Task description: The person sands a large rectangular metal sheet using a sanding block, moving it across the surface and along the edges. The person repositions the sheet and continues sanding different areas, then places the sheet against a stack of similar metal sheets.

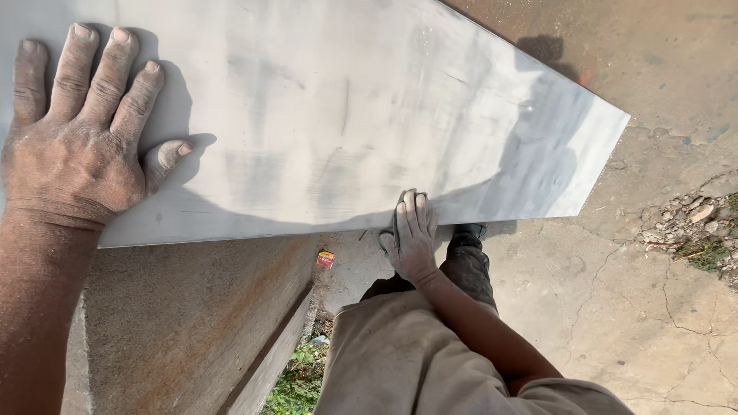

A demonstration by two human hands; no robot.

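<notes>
- Left hand (77, 146) is laid flat, palm down, on the near left part of a large grey slab (346, 115); its fingers are spread wide and pointed away toward the far edge, the thumb is angled out to the right, and nothing is gripped.
- Right hand (413, 234) is placed at the near edge of the slab, right of centre; its fingers are pressed together over the rim, and a thin dark curved tool (390, 230) is held against that edge. What kind of tool it is cannot be told.
- Both hands and forearms are coated with pale dust.
- The slab is seen as a flat, thin, smooth panel with a matt, faintly streaked grey surface and straight cut edges; a sharp corner is formed at its right end.
- The long axis of the slab is run from left to right, sloping slightly toward the near right, and the pointed corner is directed to the right.
- The slab is rested on a rough concrete ledge (200, 323) at the near left, stained rust-brown; its right part is projected beyond the ledge, over the ground.
- Cracked concrete ground (615, 307) is shown at the right, with rubble (696, 219) at the far right edge.
- A small red and yellow packet (326, 259) is lain below the slab's near edge; green weeds (296, 384) are seen beside the ledge base.
- Dusty beige trousers (400, 361) are visible beneath the right arm.
</notes>
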